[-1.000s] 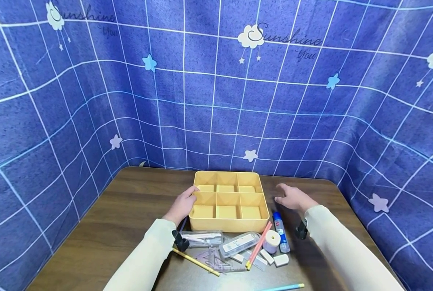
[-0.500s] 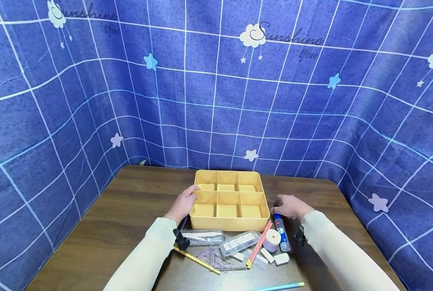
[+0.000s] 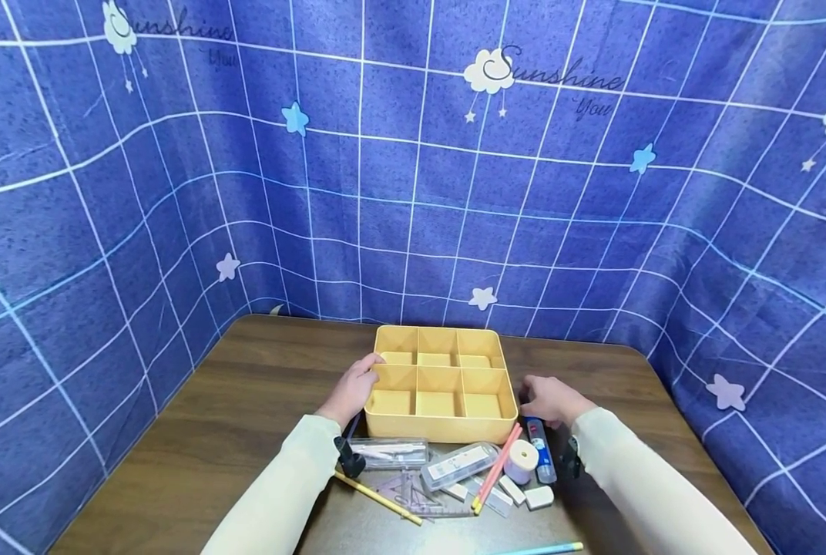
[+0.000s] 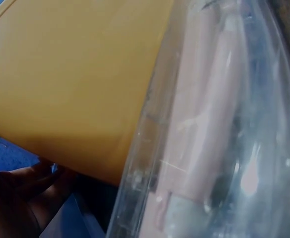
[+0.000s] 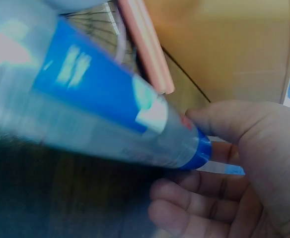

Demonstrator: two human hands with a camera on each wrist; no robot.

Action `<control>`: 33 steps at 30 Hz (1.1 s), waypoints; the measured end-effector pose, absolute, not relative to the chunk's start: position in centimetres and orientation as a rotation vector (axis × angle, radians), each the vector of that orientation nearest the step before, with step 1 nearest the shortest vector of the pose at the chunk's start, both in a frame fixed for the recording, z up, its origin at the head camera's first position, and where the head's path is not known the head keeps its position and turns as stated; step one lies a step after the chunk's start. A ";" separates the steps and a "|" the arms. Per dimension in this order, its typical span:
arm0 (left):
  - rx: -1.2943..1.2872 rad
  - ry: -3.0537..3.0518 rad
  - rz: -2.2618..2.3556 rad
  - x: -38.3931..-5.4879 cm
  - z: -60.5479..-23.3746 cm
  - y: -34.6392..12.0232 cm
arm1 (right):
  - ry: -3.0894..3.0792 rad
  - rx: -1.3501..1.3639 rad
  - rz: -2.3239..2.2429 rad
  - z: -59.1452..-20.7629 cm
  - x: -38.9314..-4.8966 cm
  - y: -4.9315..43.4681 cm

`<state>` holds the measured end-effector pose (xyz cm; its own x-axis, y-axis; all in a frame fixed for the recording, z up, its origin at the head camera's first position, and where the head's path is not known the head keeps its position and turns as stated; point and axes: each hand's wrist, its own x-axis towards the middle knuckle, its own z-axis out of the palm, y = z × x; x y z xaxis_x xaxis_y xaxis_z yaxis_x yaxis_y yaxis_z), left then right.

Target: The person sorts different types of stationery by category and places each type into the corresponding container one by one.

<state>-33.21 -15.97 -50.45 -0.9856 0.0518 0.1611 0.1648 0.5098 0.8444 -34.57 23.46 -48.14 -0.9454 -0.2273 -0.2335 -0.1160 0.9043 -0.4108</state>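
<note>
My left hand point(image 3: 350, 391) holds the left side of a yellow six-compartment organizer box point(image 3: 441, 428), fingertips over its rim. In the left wrist view that hand's fingers show partly, in shadow beyond the box's corner. At the box's right side, my right hand point(image 3: 553, 401) grips a glue stick point(image 3: 543, 460) by its blue cap end. The right wrist view shows the thumb point(image 5: 219, 119) above the cap and the fingers curled around and below it. The glue stick point(image 5: 100, 84) has a clear body and a blue label.
In front of the box lie a clear case point(image 3: 391, 455) with pinkish sticks inside, another clear case point(image 3: 458, 467), red pencils point(image 3: 498, 470), a whitish roll point(image 3: 522, 461), white erasers point(image 3: 539, 497) and clear rulers point(image 3: 420, 501). A yellow pencil point(image 3: 378, 497) and blue pencil point(image 3: 541, 549) lie nearer.
My right hand has come down and toward me from beside the box, and its fingers have closed on the glue stick's cap. My left hand has stayed on the box.
</note>
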 end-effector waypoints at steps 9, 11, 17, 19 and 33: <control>-0.163 -2.598 -1.548 -33.2 -50.4 -15.7 | 2.822 -0.453 -0.565 -45.7 -35.2 24.3; -0.158 -2.601 -1.545 -33.2 -50.4 -15.7 | 2.866 -0.591 -0.500 -44.8 -35.4 24.6; -0.170 -2.598 -1.545 -33.3 -50.5 -15.7 | 2.977 -0.885 -0.420 -42.6 -35.8 25.6; -0.168 -2.594 -1.555 -33.3 -50.5 -15.7 | 2.993 -0.921 -0.445 -42.1 -35.8 26.0; -0.183 -2.590 -1.565 -33.1 -50.4 -15.8 | 3.232 -1.189 -0.427 -39.2 -36.4 26.6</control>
